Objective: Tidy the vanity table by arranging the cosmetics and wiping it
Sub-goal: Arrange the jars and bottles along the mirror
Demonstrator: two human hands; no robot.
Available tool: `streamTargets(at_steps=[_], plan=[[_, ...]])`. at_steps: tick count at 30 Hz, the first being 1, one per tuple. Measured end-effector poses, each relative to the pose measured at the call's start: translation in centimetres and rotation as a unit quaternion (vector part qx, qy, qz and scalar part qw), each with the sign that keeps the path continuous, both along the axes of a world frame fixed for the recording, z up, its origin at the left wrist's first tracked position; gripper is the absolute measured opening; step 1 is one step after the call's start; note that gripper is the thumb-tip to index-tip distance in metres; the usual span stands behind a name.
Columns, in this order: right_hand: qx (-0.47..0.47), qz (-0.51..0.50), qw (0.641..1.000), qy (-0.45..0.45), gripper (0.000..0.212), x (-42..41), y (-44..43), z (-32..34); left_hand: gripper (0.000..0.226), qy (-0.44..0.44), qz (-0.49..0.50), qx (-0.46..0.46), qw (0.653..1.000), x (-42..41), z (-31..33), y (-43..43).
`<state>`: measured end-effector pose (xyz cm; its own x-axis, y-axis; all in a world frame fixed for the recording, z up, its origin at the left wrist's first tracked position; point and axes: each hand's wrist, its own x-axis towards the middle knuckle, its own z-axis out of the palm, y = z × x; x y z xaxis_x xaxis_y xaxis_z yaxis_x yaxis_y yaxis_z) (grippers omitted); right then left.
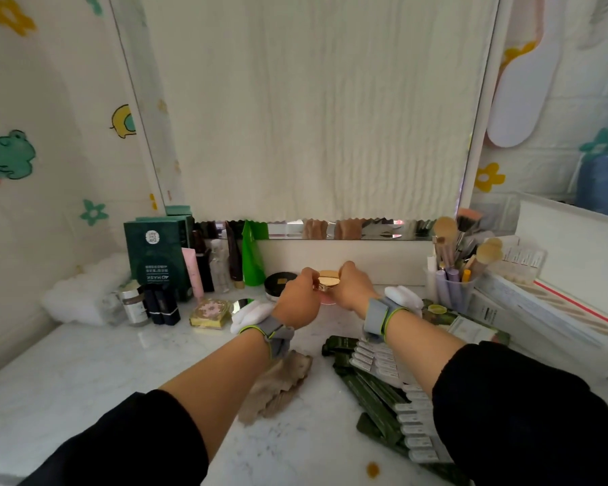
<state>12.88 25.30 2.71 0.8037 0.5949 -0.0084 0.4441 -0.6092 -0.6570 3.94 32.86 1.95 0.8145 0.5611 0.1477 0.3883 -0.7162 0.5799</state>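
Gold compact point(329, 280), left of brush cup point(451, 289), is clamped btw left hand point(297, 298) & right hand point(353, 289), both curled on its rim, prob. to steady it for placing on counter point(120, 363).

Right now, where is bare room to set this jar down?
Front-left tabletop is bare, bordered by lipsticks and gold palette behind, brown cloth to its right. Crowded: green sachets and brush cup on the right side.
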Motion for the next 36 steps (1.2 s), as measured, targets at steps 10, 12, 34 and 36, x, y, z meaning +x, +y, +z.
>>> streamTargets(at_steps=[10,12,34,36], plan=[[0.026,0.035,0.999,0.012,0.065,-6.1,2.0,-0.3,0.038,0.009,0.025,-0.002,1.000,-6.3,0.3,2.0],[0.023,0.033,0.999,0.011,0.069,-7.2,2.6,-0.6,0.040,0.016,0.039,0.001,0.999,-7.2,-0.1,2.6],[0.021,0.034,0.999,-0.030,0.065,-10.0,4.0,-1.6,0.050,0.072,0.081,0.223,0.969,-10.8,-2.9,4.8],[0.016,0.045,0.998,-0.037,0.064,-10.0,4.1,-1.8,0.052,0.103,0.069,0.252,0.960,-11.1,-3.1,5.0]])
